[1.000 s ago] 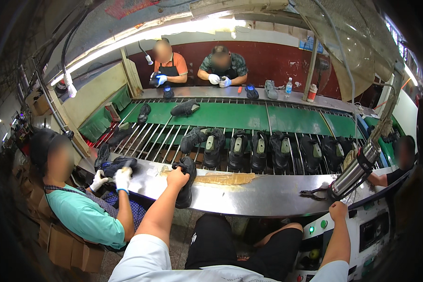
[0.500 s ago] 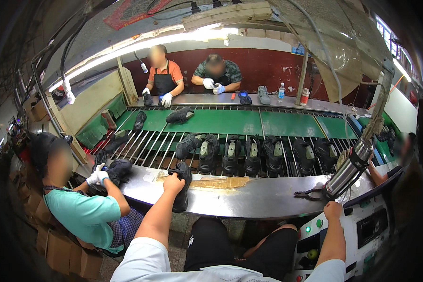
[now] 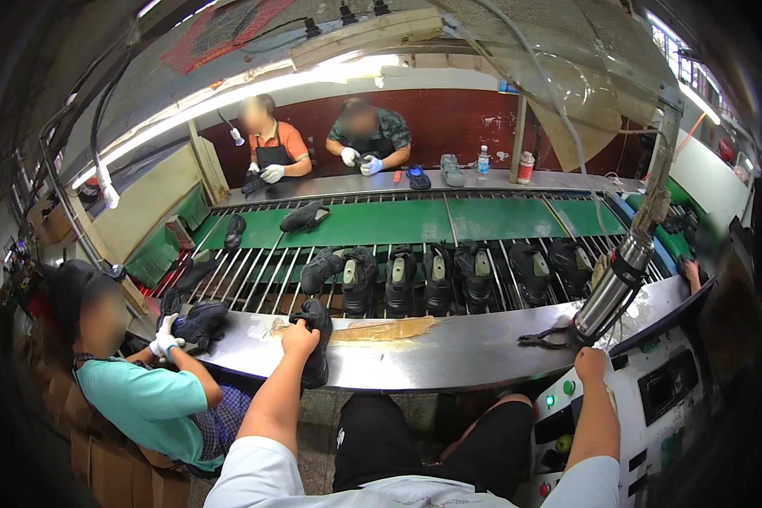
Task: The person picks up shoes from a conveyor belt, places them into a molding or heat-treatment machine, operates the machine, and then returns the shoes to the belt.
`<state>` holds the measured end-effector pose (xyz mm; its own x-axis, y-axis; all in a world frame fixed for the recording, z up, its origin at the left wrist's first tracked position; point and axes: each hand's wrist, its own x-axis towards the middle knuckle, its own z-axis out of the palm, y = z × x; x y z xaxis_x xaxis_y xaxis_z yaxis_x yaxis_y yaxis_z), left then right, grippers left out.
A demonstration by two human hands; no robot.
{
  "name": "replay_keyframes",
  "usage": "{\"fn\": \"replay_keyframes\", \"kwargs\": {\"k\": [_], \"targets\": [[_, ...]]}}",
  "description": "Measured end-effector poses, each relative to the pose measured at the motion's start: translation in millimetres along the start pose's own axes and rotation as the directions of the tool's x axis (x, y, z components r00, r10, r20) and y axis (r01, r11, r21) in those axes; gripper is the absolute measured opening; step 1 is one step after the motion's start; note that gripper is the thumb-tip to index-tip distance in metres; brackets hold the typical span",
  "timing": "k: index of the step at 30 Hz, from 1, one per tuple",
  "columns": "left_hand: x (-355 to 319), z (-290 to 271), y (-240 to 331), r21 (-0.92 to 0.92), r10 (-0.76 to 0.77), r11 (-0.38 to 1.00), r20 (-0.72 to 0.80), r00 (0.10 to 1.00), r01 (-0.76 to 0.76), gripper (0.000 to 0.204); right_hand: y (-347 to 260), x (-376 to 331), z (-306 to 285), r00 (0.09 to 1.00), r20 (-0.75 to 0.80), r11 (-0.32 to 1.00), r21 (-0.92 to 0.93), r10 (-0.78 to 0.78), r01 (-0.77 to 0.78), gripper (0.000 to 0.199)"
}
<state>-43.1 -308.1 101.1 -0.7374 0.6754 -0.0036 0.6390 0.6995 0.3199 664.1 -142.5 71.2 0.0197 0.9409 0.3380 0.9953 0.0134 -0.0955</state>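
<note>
My left hand (image 3: 300,339) is closed around a black sneaker (image 3: 317,320), which stands on end at the near edge of the metal ledge (image 3: 466,345). My right hand (image 3: 591,364) is a closed fist by the right end of the ledge, beside a white control panel (image 3: 643,423). Whether anything is inside that fist is hidden. Just past it, dark-handled pliers (image 3: 545,337) lie on the ledge against a slanted silver cylinder (image 3: 614,289). Beyond the ledge, several black sneakers (image 3: 438,278) lean in a row on the metal rods.
A green conveyor belt (image 3: 381,222) runs across behind the rods. A co-worker in a teal shirt (image 3: 144,398) handles black shoes (image 3: 201,323) at left. Two gloved co-workers (image 3: 278,148) work along the far ledge. A bottle (image 3: 483,161) stands there.
The whole view has shifted slightly, with the ledge and shoes farther left in it. My left hand still grips the sneaker. At the far ledge, the orange-shirted co-worker's gloved hands have come closer together.
</note>
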Motion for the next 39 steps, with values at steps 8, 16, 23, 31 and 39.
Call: {"fn": "replay_keyframes", "kwargs": {"k": [8,16,23,31,39], "targets": [[-2,-1,-1,-0.017,0.025,1.000,-0.056,0.998,-0.026,0.052,2,2,8,0.999,-0.025,0.999,0.037,-0.038,0.039,0.016],[0,5,8,-0.016,0.043,0.999,-0.094,0.995,-0.045,0.047,9,1,16,1.000,0.017,1.000,-0.020,-0.018,0.019,0.020],[8,15,-13,0.042,0.114,0.993,-0.169,0.979,-0.109,0.044,-38,-67,-61,0.930,-0.364,0.793,0.583,0.058,0.178,0.005],[-1,10,-5,0.037,0.153,0.988,-0.212,0.965,-0.149,0.044,106,-265,-165,0.765,-0.524,0.925,0.267,0.375,-0.271,0.020],[-9,2,18,0.144,0.158,0.978,-0.056,0.986,-0.149,0.057,292,-332,-285,0.268,-0.631,0.442,0.132,0.728,-0.887,0.082]]}}
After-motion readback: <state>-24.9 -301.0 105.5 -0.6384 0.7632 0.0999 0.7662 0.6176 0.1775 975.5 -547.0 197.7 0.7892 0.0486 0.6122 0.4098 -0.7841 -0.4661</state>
